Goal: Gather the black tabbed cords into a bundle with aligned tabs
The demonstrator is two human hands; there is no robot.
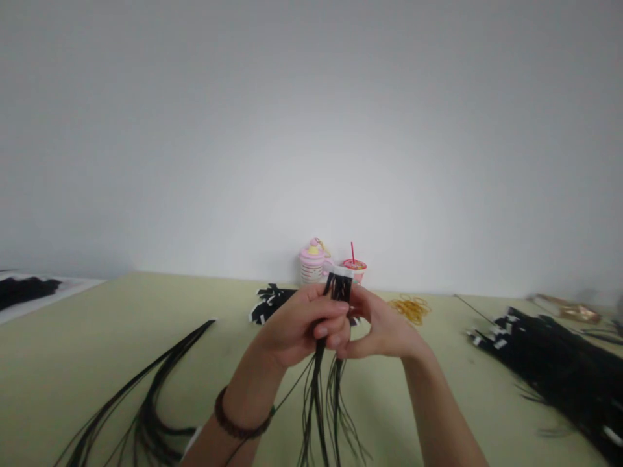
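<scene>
strand bundle [338, 288]: black, fine, upright between both hands; likely light and limp, slippery below, firmest at the white tape [342, 272] on top, so best held just under it. left hand [296, 327]: clenched round the bundle, forearm rising from lower left, bead bracelet [243, 415] at wrist. right hand [377, 324]: grasping its other side, fingers curled in. beyond the hands: pink jar [311, 263], straw cup [354, 269]. right of right hand: rubber bands [411, 310], strand pile [549, 370].
</scene>
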